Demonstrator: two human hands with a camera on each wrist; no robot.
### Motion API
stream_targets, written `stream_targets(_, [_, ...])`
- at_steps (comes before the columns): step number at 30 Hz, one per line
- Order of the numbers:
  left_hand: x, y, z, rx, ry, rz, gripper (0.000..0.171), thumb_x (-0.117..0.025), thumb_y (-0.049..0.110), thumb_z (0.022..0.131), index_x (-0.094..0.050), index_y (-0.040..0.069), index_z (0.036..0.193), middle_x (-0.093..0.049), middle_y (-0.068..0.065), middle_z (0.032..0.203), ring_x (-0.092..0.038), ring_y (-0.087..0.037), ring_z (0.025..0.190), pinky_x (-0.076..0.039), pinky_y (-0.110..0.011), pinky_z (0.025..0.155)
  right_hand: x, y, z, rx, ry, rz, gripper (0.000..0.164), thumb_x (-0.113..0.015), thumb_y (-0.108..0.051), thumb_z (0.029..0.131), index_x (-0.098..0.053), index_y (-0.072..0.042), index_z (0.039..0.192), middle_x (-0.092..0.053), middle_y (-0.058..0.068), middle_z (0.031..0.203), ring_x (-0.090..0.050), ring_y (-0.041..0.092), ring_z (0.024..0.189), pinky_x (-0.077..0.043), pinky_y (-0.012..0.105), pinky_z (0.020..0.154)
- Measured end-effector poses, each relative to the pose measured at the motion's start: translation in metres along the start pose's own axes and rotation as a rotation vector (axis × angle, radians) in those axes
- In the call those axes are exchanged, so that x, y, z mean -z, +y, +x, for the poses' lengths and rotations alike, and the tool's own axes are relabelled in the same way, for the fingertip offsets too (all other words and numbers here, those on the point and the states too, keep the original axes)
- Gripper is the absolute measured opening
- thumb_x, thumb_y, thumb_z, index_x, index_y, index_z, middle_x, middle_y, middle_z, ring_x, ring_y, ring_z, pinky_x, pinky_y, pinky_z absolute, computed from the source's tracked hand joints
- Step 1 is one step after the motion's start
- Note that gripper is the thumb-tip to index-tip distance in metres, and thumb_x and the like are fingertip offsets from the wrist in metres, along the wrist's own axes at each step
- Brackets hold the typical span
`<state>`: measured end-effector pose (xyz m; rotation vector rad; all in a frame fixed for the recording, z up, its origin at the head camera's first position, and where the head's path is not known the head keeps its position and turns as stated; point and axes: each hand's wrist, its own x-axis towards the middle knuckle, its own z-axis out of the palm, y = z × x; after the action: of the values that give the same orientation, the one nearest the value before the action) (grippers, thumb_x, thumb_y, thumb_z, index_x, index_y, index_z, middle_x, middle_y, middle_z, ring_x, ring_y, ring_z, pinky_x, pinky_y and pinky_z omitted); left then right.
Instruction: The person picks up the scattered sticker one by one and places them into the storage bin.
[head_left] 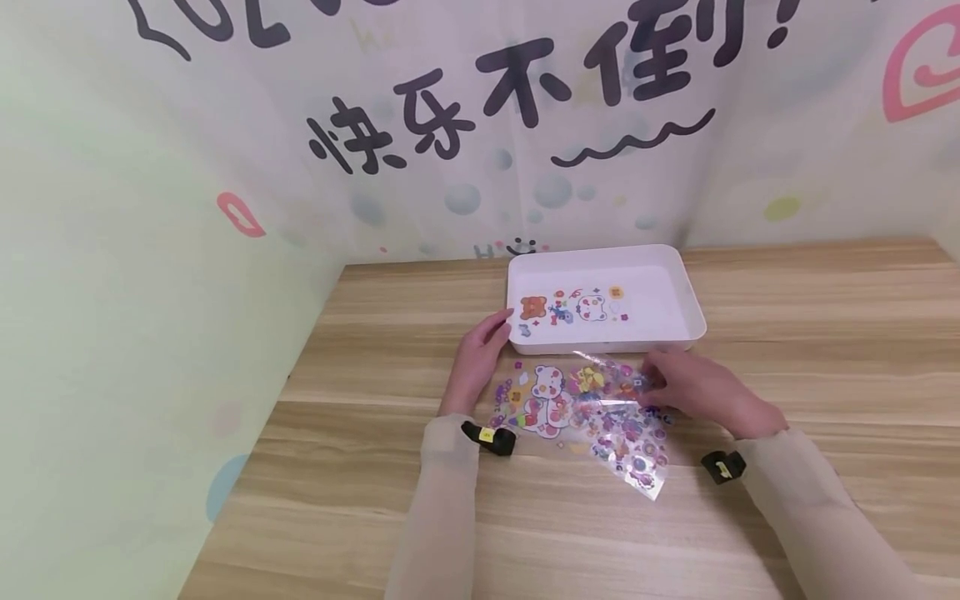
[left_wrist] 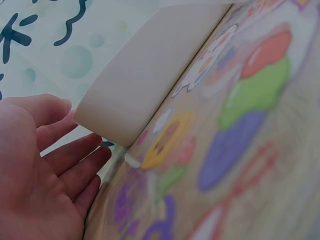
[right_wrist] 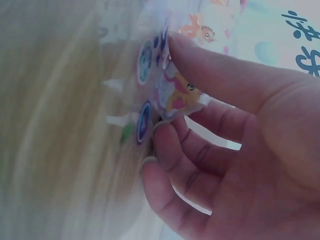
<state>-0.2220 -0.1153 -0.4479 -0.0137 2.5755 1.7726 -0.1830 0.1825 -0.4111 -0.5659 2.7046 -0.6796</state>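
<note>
My right hand (head_left: 690, 385) pinches a transparent sticker sheet (head_left: 630, 433) with small purple and blue prints, between thumb and fingers. In the right wrist view the sheet's edge (right_wrist: 180, 95) bends up by the thumb. Under its left part lies another clear sticker sheet (head_left: 542, 408), with large bear and strawberry prints, on the table. Beside the front left corner of a white tray (head_left: 600, 348), my left hand (head_left: 477, 354) has loosely bent fingers. In the left wrist view its fingertips are at the tray's corner (left_wrist: 115, 115).
Inside the tray, bear and flower stickers (head_left: 562, 310) show on its left half. The wooden table (head_left: 360, 467) reaches back to a printed cloth wall (head_left: 450, 200). Another pale cloth (head_left: 135, 333) hangs along the left side.
</note>
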Motion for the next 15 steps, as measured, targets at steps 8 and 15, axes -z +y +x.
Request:
stream_targets(8, [0.0003,0.0000,0.0016,-0.020,0.007,0.006,0.032,-0.046,0.043,0.090,-0.051,0.038,0.121,-0.048,0.015,0.126,-0.041,-0.003,0.118,-0.032,-0.030,0.100,0.0023,-0.0023,-0.0006,-0.002,0.027,0.021,0.025,-0.070,-0.027,0.075,-0.056,-0.009,0.087,-0.051,0.000,0.072,-0.045,0.015,0.062,-0.039,0.027,0.052])
stream_targets(15, [0.0003,-0.0005,0.0020,-0.007,0.002,0.008,0.033,-0.046,0.041,0.091,-0.051,0.036,0.123,-0.047,0.018,0.126,-0.041,-0.001,0.117,-0.033,-0.028,0.099,0.0031,-0.0016,-0.0015,0.001,0.022,0.126,0.032,-0.069,-0.018,0.077,-0.053,-0.006,0.102,-0.057,0.005,0.086,-0.050,0.017,0.070,-0.043,0.028,0.057])
